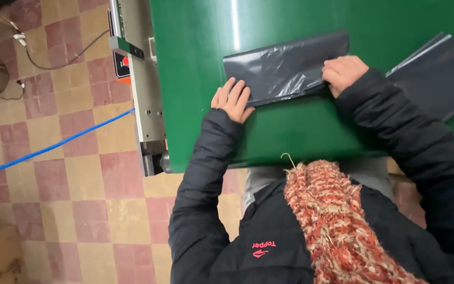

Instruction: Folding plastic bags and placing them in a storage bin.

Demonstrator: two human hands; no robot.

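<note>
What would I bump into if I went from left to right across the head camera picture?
Blue cable → grey machine edge → left hand → dark bag → right hand → second dark bag.

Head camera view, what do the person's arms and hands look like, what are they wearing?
Both arms are covered to the wrist by the long sleeves of a dark, slightly padded jacket. The left hand and right hand are bare: no gloves, rings or watch show. A chunky knitted scarf in red, orange and cream hangs down the jacket front, which carries a small red emblem on the chest.
</note>
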